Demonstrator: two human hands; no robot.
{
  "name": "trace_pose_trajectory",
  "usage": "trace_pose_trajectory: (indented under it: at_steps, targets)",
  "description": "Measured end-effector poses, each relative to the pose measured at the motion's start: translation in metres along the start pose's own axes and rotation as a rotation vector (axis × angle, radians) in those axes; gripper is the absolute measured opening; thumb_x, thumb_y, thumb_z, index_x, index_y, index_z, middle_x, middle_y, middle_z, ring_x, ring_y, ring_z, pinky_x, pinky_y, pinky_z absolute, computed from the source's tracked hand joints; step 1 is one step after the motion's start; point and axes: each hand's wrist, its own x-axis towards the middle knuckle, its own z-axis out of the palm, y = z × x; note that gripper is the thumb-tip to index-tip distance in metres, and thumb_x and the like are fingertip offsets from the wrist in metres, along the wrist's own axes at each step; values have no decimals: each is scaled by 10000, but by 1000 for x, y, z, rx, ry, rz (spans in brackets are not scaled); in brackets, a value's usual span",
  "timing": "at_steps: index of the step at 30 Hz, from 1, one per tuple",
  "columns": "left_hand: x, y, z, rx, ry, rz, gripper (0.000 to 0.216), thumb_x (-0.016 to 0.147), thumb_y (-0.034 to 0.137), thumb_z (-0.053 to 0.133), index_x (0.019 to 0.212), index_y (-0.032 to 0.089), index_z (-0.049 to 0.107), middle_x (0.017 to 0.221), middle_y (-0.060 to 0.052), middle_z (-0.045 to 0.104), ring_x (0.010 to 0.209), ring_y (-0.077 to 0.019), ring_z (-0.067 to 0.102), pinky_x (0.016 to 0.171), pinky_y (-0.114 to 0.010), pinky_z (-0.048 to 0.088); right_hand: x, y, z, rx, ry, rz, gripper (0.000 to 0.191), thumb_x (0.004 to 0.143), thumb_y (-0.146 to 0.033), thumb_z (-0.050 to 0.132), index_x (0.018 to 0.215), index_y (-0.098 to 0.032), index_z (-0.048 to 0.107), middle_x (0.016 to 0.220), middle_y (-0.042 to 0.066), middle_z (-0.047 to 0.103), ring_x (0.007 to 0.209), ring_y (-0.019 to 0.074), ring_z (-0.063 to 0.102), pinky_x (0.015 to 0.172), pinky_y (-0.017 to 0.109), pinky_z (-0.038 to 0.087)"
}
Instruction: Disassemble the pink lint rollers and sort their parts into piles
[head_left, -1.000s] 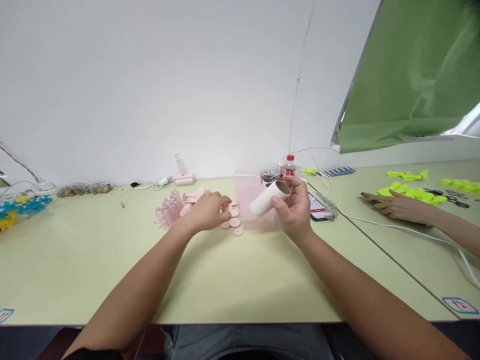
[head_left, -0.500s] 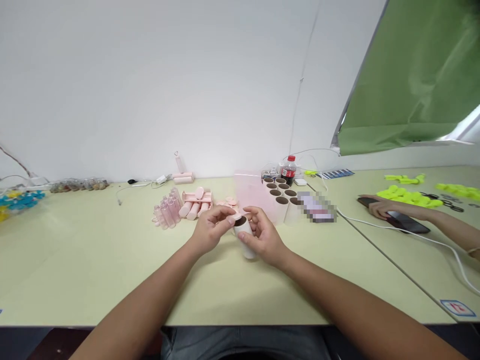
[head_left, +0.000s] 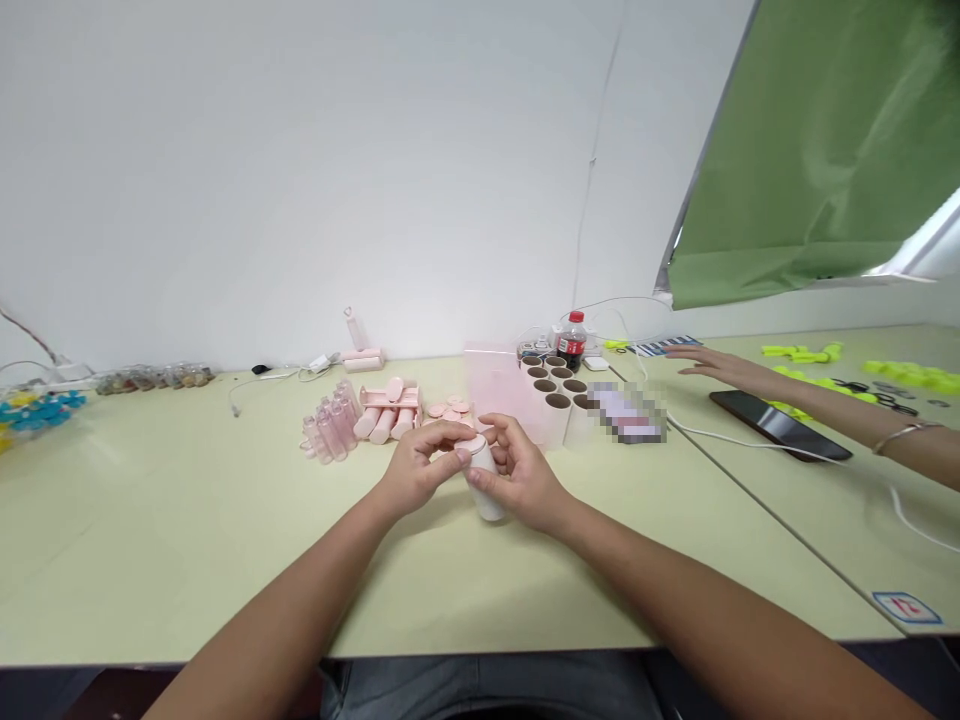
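A white tube [head_left: 490,507] stands slightly tilted in front of me, with my right hand [head_left: 527,482] wrapped round its upper part. Over its mouth lies a pale pink round cap [head_left: 472,443]. My left hand [head_left: 420,468] is closed with thumb and fingers on that cap's rim at the left. Just behind my hands are several loose pink discs [head_left: 450,408] and a translucent pink bag [head_left: 495,385]. Left of these lie pink cylinders [head_left: 384,426] and several clear pink tubes [head_left: 330,428]. Open tubes with dark insides [head_left: 556,401] stand behind my right hand.
A cola bottle [head_left: 572,345] is at the back by the wall. To the right are a blurred-out phone-like item [head_left: 628,415], a white cable [head_left: 720,441] and a dark phone [head_left: 780,425]. A co-worker's hand [head_left: 712,365] reaches over the table among neon yellow pieces [head_left: 904,375].
The pink cap has come down over the tube's mouth, covering the dark opening. The co-worker's hand has left the dark phone and moved back and left.
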Motion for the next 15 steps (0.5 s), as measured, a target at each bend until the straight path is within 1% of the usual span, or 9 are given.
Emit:
trace_pose_trajectory:
  at_steps: [3, 5, 7, 9, 11, 13, 15]
  targets:
    - [1, 0, -1, -32, -6, 12, 209, 814, 323, 651, 967, 197, 718, 1061, -89, 707, 1008, -239, 649, 882, -379, 519, 0, -2, 2, 57, 20, 18, 643, 761, -390, 757, 1261, -297, 364, 1033, 23, 522, 819, 156, 634, 672, 287, 512]
    - [0, 2, -4, 10, -9, 80, 170, 832, 316, 636, 926, 196, 713, 1069, -90, 705, 1060, -240, 634, 947, -392, 491, -1, -2, 3, 91, 24, 26, 658, 741, -386, 777, 1248, -295, 368, 1020, 17, 519, 795, 144, 622, 669, 284, 507]
    - [0, 5, -6, 68, -27, 154, 158, 863, 319, 609, 903, 194, 697, 1087, -92, 698, 1084, -236, 622, 981, -397, 468, -1, -2, 5, 137, 11, 34, 664, 728, -379, 792, 1234, -291, 371, 1000, 10, 519, 780, 136, 610, 671, 278, 501]
    - [-1, 6, -6, 110, -72, 187, 185, 892, 333, 579, 962, 192, 674, 1100, -96, 687, 1060, -227, 622, 949, -387, 480, 0, -3, 7, 202, 4, 55, 649, 725, -393, 795, 1202, -288, 369, 995, 10, 532, 790, 140, 613, 678, 281, 501]
    - [-2, 6, -4, 126, -111, 183, 242, 921, 352, 541, 1079, 193, 633, 1098, -95, 674, 1013, -210, 623, 888, -362, 501, 2, -4, 7, 269, 32, 76, 606, 717, -430, 795, 1125, -282, 372, 993, 11, 552, 795, 149, 619, 678, 286, 503]
    - [-3, 5, 1, 118, -121, 165, 304, 940, 365, 514, 1187, 200, 576, 1117, -93, 654, 990, -197, 618, 845, -338, 511, 4, -6, 7, 312, 75, 85, 564, 700, -479, 795, 1012, -271, 373, 948, -3, 562, 763, 150, 613, 657, 283, 499]
    - [-3, 2, 5, 103, -103, 153, 334, 942, 376, 512, 1227, 204, 543, 1155, -97, 632, 994, -196, 611, 836, -332, 512, 6, -7, 6, 313, 104, 94, 556, 676, -516, 799, 913, -256, 367, 866, -24, 553, 694, 138, 585, 609, 266, 476]
